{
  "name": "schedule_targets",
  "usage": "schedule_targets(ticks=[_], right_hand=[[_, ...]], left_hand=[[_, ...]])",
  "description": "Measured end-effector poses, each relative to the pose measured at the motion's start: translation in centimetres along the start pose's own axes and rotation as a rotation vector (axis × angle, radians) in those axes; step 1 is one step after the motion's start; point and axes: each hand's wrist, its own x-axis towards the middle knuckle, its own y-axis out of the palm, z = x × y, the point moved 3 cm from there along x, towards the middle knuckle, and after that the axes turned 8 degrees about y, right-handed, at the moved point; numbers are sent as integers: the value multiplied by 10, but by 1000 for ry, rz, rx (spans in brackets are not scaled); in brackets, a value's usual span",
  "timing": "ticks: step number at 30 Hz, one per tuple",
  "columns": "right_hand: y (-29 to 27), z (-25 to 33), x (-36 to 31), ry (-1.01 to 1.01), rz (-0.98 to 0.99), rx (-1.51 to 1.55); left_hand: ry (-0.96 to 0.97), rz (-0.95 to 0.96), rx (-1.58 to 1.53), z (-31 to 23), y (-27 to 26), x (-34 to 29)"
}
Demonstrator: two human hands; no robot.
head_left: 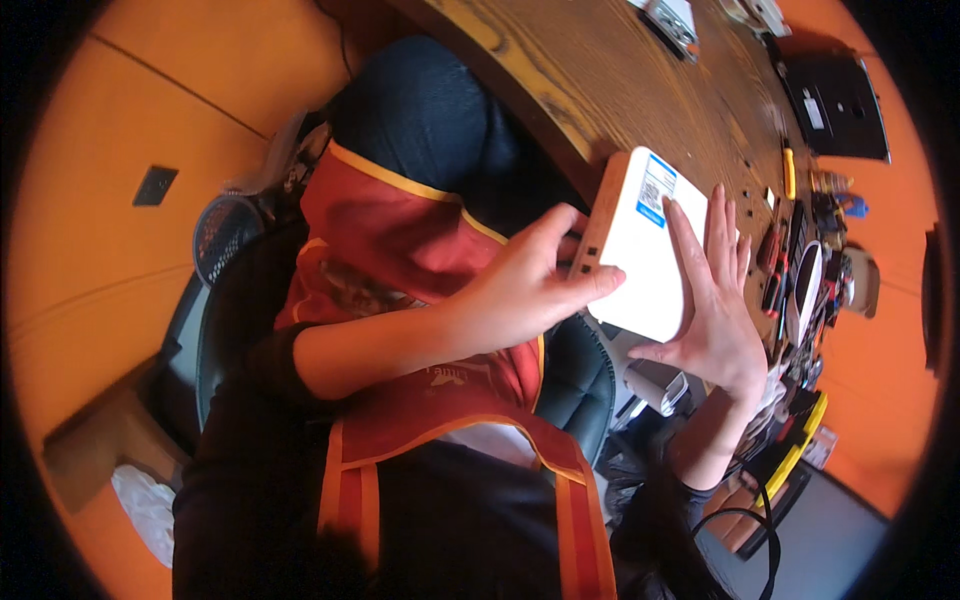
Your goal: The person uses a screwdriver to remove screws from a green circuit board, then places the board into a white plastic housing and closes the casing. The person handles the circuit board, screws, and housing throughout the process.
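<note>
A flat white device [640,270] with rounded corners is tilted in front of me beside the table's edge. One narrow side has small square port openings, and its broad face carries a blue-and-white label [652,190] with a square code. My left hand [540,270] grips the device by its near left side, thumb on the broad face and the other fingers partly hidden behind the edge. My right hand [715,300] lies spread over the right part of that face. Its index fingertip touches the label's edge, and the thumb points toward the lower corner.
The wooden table [600,75] bears a phone-like object [672,28], a yellow-handled tool [789,175], red-handled screwdrivers [770,265] and crowded small parts. A black panel [838,105] stands at its far side. To the left are a mesh basket [215,240] and a white plastic bag [145,510].
</note>
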Motion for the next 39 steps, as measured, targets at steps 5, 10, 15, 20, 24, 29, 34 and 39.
schedule_targets(ticks=[5,10,15,20,24,29,34,39], right_hand=[[-7,-3,3,-48,97,-24],[-3,-13,0,-109,33,173],[7,-19,-5,-175,-86,244],[15,-20,-15,-275,-270,49],[16,-24,-17,-223,-198,285],[7,-31,-18,-242,-243,491],[3,-44,-17,-346,-295,628],[-9,-63,-8,-309,-419,674]], left_hand=[[-105,29,-592,23,9,7],[-214,105,-822,29,21,10],[-102,33,-718,30,23,5],[-67,19,-677,31,19,6],[-124,96,-770,26,20,3],[-107,136,-739,9,31,18],[-209,434,-840,-8,49,57],[-240,354,-911,-14,57,96]])
